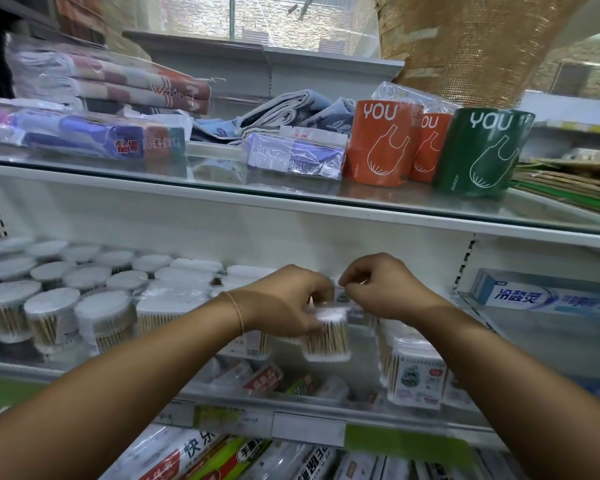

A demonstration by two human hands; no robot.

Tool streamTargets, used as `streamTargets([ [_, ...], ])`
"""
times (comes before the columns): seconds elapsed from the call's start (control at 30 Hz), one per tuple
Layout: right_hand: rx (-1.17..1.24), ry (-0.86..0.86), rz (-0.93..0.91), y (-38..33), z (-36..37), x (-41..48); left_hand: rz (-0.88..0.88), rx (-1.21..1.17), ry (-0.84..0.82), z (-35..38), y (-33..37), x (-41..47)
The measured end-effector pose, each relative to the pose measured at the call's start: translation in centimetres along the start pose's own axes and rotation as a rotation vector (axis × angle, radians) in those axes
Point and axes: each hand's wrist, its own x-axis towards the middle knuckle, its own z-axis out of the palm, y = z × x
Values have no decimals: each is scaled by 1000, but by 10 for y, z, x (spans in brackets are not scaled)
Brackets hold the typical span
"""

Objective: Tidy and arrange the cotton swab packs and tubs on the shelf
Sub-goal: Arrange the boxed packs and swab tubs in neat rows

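Observation:
Both my hands reach into the middle shelf. My left hand grips the top of a clear cotton swab pack with wooden sticks, held just above the shelf. My right hand pinches the upper edge of the same pack, or the plastic behind it; blur hides which. Several round swab tubs with white tops stand in rows on the left. Rectangular swab packs sit in the middle. A labelled swab pack stands at the front right.
The glass shelf above carries folded towels, wrapped packs and orange and green rolls. A toothpaste box lies on the neighbouring shelf to the right. Wrapped rolls fill the shelf below. A white back panel closes the shelf.

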Motion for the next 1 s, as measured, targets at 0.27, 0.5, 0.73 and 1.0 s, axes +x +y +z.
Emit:
streamTargets([
  [0.27,437,-188,400,-1,-22,-3,314,-108,416,1,3,7],
  [0.5,724,-140,241,10,-28,-1,551,391,618,24,0,18],
  [0.73,504,44,121,21,-34,4,359,119,479,22,-20,33],
  [1.0,896,153,223,21,-30,11,-423,-725,427,14,-4,46],
])
